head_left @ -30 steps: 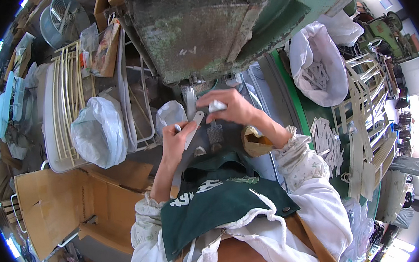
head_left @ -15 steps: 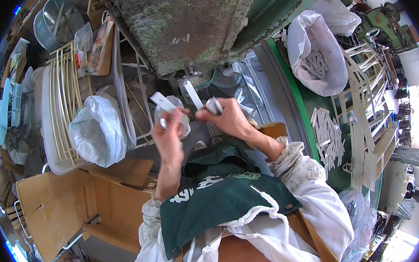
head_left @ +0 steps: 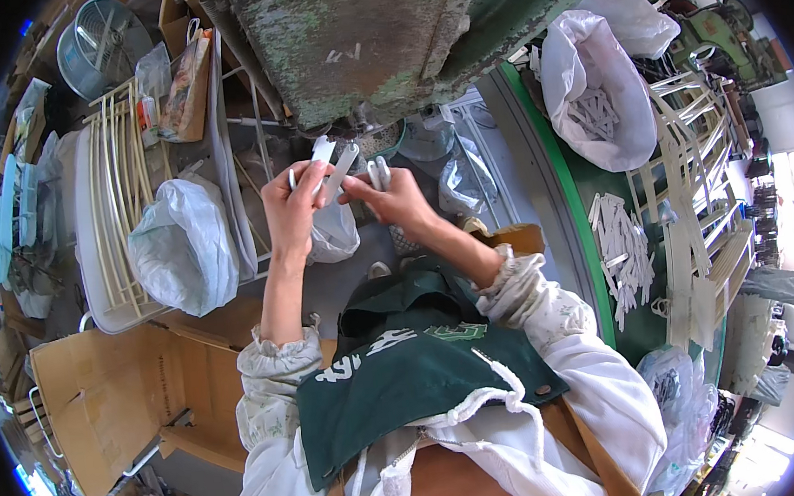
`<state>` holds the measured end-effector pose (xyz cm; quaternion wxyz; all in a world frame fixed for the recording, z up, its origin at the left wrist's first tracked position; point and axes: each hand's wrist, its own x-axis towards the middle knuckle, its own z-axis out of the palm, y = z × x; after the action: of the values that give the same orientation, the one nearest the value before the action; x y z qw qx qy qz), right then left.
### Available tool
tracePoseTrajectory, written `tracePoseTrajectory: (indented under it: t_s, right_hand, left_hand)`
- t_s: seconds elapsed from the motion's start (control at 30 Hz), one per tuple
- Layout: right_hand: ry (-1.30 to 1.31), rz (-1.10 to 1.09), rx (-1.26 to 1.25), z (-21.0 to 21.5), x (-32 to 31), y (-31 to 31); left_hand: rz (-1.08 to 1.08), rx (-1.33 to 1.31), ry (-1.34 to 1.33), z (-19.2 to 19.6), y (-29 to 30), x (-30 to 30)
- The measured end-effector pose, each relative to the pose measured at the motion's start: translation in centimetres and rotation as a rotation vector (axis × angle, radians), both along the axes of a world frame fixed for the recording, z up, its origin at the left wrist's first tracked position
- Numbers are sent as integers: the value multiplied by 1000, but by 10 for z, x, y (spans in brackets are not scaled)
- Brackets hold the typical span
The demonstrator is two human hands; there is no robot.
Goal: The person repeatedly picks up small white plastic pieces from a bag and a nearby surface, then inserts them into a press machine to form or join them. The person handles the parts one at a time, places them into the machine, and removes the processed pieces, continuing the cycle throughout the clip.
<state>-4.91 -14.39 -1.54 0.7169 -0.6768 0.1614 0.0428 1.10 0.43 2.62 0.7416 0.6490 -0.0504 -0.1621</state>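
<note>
My left hand [head_left: 291,210] is closed round a flat whitish strip [head_left: 323,147], which juts up past the fingertips. A thin rod-like edge also shows beside its fingers. Close by on the right, my right hand [head_left: 400,201] is closed too, with short pale pieces [head_left: 379,172] sticking out of its curled fingers. Between the hands slants a second flat strip [head_left: 344,166]; the right thumb and fingertips meet its lower part, and whether the left fingers also touch it I cannot tell. Both hands are just below the worn green machine [head_left: 354,55].
On the green table [head_left: 588,191] at right lie a heap of similar strips [head_left: 623,258] and a white sack [head_left: 588,65] with more strips inside. At left are a white bag [head_left: 184,246], long pale rods [head_left: 118,205] and an opened cardboard box [head_left: 111,401]. A small plastic bag [head_left: 333,234] hangs below the hands.
My left hand has moved up and left with its strip, now more upright. My right hand has shifted left and up, bringing its slanted strip beside the left hand's fingers.
</note>
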Motion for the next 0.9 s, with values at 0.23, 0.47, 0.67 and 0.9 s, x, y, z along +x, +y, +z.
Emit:
tracePoseTrajectory:
  t_s: [0.23,0.47,0.67,0.9]
  right_hand:
    - [-75,-154,164,6,-3,18]
    - [-30,45,64,16,-6,-27]
    - [-10,74,46,26,-2,-34]
    - [21,82,21,30,-5,-38]
  left_hand:
    - [-119,34,-11,-1,-10,6]
    - [-101,49,-41,-11,-12,1]
    - [-39,60,24,2,-19,-4]
    - [7,-32,252,-16,-11,-11]
